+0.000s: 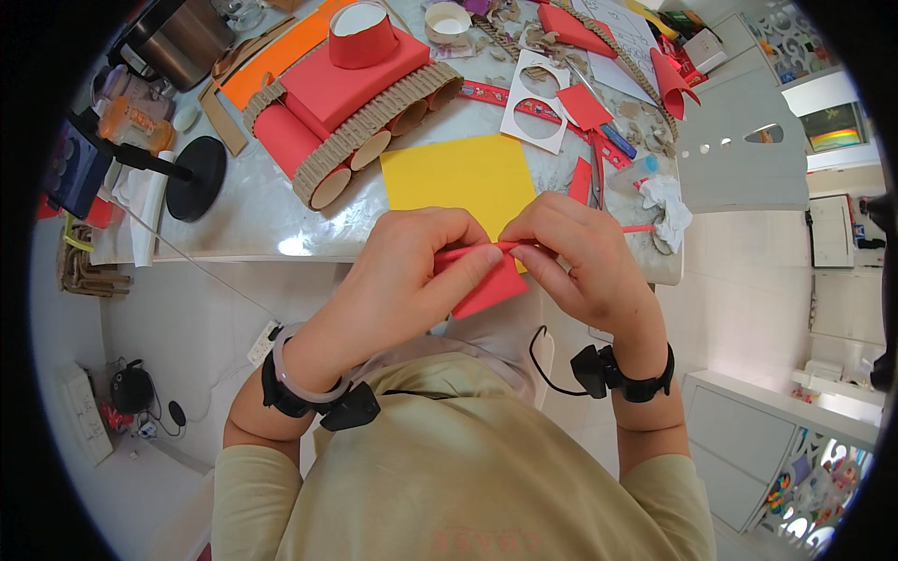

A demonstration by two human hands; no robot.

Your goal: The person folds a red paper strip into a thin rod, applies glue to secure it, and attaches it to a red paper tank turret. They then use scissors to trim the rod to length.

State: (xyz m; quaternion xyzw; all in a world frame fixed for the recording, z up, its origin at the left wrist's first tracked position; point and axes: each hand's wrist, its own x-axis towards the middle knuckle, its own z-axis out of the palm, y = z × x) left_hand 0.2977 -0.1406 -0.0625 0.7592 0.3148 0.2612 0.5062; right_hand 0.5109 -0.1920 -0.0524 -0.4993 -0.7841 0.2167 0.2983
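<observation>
A piece of red paper (491, 289) is pinched between my two hands just over the table's front edge. My left hand (421, 252) presses it with the thumb on top. With thumb and fingers, my right hand (575, 252) grips a narrow rolled or folded edge of the same paper. Behind them a sheet of yellow paper (459, 172) lies flat, partly covered by my hands. Farther back stands a red paper model tank (351, 84) with corrugated cardboard tracks (379, 123), cardboard-tube wheels and a red paper cup on top.
Right of the yellow sheet lie scissors (597, 168), a blue pen (617, 140), a white card with round holes (523, 126), a red ruler (484, 92) and crumpled tissue (666, 210). At left are a black round stand (200, 182) and a metal kettle (179, 42).
</observation>
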